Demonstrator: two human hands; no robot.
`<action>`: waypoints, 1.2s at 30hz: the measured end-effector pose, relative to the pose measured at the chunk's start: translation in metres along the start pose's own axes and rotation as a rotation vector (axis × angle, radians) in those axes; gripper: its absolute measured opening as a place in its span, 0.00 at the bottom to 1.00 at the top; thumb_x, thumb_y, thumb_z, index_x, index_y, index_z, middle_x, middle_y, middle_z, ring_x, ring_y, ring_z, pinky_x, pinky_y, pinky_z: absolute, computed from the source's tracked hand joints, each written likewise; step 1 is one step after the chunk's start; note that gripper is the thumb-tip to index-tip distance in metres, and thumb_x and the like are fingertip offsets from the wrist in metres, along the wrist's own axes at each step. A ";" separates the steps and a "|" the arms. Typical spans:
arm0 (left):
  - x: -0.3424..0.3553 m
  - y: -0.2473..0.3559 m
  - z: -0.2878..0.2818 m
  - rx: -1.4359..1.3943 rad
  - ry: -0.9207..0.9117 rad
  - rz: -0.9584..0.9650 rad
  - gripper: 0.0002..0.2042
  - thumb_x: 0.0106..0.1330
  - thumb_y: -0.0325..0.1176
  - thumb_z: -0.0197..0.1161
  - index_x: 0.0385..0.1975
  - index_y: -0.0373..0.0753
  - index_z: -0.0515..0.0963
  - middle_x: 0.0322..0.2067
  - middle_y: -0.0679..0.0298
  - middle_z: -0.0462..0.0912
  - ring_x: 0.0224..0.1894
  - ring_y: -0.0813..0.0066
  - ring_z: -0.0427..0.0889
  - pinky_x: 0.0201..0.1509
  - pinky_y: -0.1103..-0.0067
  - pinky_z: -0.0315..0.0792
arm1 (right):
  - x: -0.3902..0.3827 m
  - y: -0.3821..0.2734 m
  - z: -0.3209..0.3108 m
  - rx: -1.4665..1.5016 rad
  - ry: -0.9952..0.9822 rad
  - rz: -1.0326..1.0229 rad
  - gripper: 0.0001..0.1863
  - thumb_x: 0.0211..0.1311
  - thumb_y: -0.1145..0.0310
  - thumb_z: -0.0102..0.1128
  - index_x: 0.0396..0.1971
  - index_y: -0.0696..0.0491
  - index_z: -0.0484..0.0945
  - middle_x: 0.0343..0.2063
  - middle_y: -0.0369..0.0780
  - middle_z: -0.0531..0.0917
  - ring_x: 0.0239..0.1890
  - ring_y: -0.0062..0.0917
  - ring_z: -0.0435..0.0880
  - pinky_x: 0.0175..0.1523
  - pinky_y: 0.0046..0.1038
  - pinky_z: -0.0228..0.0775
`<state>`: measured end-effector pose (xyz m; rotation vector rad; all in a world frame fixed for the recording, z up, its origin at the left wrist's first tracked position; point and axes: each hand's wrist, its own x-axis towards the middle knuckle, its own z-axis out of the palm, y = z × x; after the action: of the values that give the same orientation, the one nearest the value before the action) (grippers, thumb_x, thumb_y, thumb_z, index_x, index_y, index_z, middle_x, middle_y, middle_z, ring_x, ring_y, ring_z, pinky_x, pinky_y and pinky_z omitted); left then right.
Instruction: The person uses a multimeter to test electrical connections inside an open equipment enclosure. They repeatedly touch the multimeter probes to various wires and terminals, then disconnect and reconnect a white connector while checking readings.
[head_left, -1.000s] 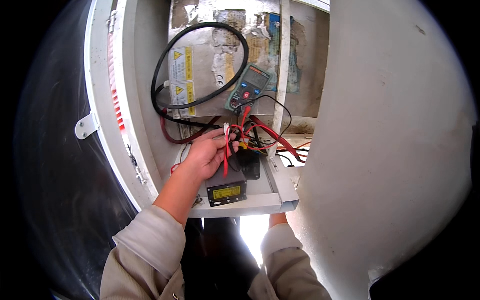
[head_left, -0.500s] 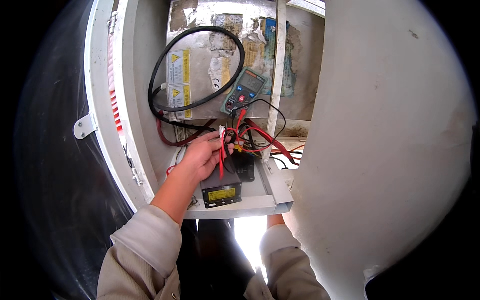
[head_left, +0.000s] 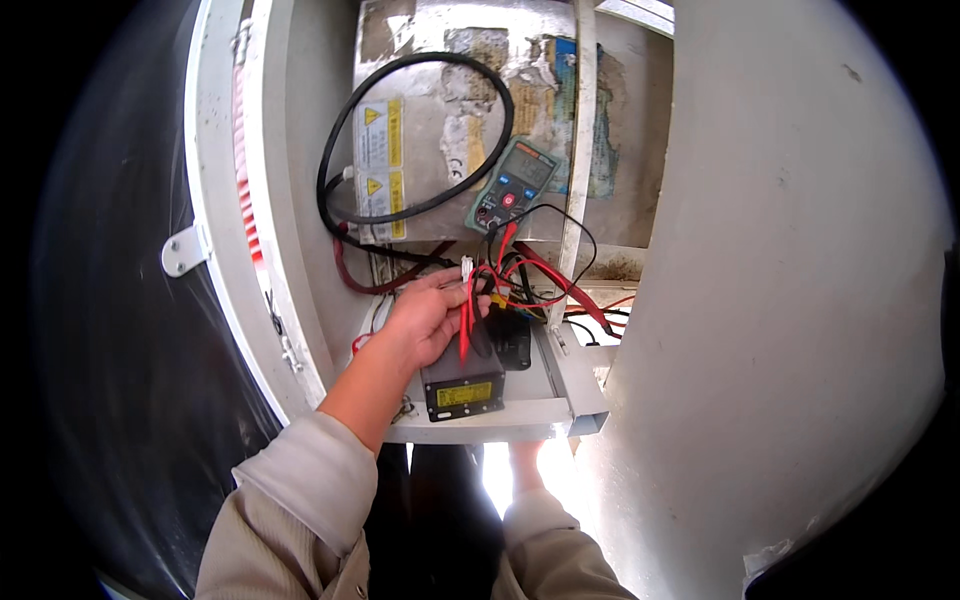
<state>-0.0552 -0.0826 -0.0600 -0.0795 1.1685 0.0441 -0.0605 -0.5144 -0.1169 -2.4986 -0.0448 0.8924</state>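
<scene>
My beige sleeves come in from below. My right hand (head_left: 525,462) goes under the white shelf (head_left: 520,412) at the cabinet's lower edge; only the wrist shows, so I cannot tell whether it grips anything or lies flat against the underside.

My left hand (head_left: 425,318) is up on the shelf, fingers curled narrow around a bunch of red wires (head_left: 466,320) that ends in a small white plug (head_left: 466,268) just above my fingertips. The hand lies over the top of a small dark box (head_left: 462,382) with a yellow label on its front face, sitting at the shelf's front edge. A black block (head_left: 512,338) sits just beside it, to the right.

Past my fingers the red and black leads (head_left: 545,275) tangle and run up to a green meter (head_left: 510,187) propped against the back wall. A thick black cable (head_left: 410,140) loops across the wall above it, over yellow warning stickers (head_left: 380,150). The white door frame (head_left: 225,220) stands to my left.

Step in hand, as I judge it: sorting the wire bunch at the box, plug free and unmated. The next move calls for a firm pinch on the plug itself and keeping the meter leads clear of it.
</scene>
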 end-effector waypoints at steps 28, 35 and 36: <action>-0.001 -0.010 -0.006 -0.034 -0.023 0.067 0.18 0.69 0.18 0.50 0.58 0.27 0.63 0.46 0.50 0.78 0.41 0.59 0.83 0.48 0.69 0.81 | -0.061 -0.183 0.027 -0.391 -0.537 -0.217 0.16 0.61 0.62 0.55 0.42 0.56 0.80 0.41 0.53 0.81 0.45 0.51 0.78 0.51 0.46 0.70; -0.006 -0.007 -0.001 -0.039 0.002 0.055 0.18 0.68 0.18 0.51 0.58 0.29 0.64 0.42 0.57 0.79 0.40 0.62 0.82 0.47 0.71 0.81 | -0.060 -0.186 0.028 -0.363 -0.505 -0.239 0.16 0.61 0.61 0.56 0.42 0.56 0.80 0.42 0.52 0.81 0.45 0.51 0.78 0.51 0.46 0.70; -0.005 -0.007 -0.001 -0.045 -0.005 0.056 0.18 0.67 0.18 0.51 0.58 0.29 0.64 0.42 0.57 0.79 0.40 0.62 0.82 0.47 0.71 0.81 | -0.060 -0.187 0.027 -0.369 -0.517 -0.216 0.16 0.61 0.61 0.56 0.42 0.56 0.80 0.42 0.52 0.81 0.45 0.51 0.78 0.51 0.46 0.70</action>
<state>-0.0576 -0.0901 -0.0559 -0.0858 1.1647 0.1201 -0.1005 -0.3487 -0.0150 -2.4397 -0.6904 1.5174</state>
